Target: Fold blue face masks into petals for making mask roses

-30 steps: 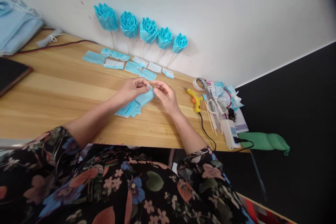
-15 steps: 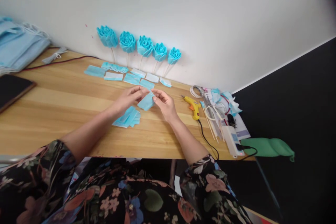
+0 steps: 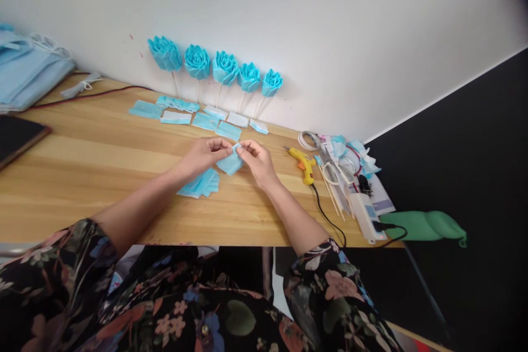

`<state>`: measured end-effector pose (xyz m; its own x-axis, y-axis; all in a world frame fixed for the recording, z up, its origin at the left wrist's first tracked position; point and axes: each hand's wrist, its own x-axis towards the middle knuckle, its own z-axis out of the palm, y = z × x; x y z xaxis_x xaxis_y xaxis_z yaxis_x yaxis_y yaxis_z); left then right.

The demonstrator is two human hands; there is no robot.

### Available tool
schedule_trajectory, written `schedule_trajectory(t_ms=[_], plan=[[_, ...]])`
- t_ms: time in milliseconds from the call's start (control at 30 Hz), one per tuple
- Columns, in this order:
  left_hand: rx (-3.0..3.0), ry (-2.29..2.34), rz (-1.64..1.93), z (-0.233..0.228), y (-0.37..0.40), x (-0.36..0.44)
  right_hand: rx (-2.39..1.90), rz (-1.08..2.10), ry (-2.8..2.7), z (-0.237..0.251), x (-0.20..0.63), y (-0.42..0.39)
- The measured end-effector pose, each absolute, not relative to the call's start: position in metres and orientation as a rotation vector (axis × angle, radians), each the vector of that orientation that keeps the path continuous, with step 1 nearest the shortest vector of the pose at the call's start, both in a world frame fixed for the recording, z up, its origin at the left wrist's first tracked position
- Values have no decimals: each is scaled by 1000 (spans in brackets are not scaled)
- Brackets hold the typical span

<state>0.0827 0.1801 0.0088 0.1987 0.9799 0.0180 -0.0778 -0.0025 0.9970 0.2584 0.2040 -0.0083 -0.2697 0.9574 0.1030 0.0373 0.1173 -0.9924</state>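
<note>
My left hand [image 3: 204, 154] and my right hand [image 3: 256, 159] meet above the wooden table [image 3: 82, 165], each pinching the top edge of one small light-blue fabric piece [image 3: 230, 164] that hangs between them. Just under my left hand lies a fanned stack of blue pieces [image 3: 200, 183] on the table. Further back, a row of cut blue pieces [image 3: 193, 117] lies flat near the wall. Behind it, several blue fabric roses on sticks [image 3: 225, 68] lean against the white wall.
A yellow glue gun [image 3: 304, 163] with a black cord lies to the right, beside scissors [image 3: 336, 165], wooden sticks, scraps and a white power unit [image 3: 366, 215]. A dark tablet [image 3: 16, 135] and a pile of blue masks [image 3: 28, 69] sit at the left. The table's right edge ends near a green object [image 3: 424, 225].
The blue piece was lifted off the stack and is now held clear of it between both hands. My fingers have drawn closer together at its top edge.
</note>
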Motion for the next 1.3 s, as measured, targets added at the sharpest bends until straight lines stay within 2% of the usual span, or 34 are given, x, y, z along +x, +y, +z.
schedule_trajectory(t_ms=[333,500,733,1100,1300], plan=[[1476,1309,1327,15,178,81,-1042,1160,-1355,-3,259,206],[1543,1224,1177,18,175,82,-1026,1203,-1426,-3,258,201],[1235,1047,1186,9,181,83,-879,1282,-1562,-2,264,198],[1093,1006,1264,8,181,83,-1040,986,-1534,6,267,200],[1177,1010,1200,11,179,85,-1039,1042,-1644,-1,263,203]])
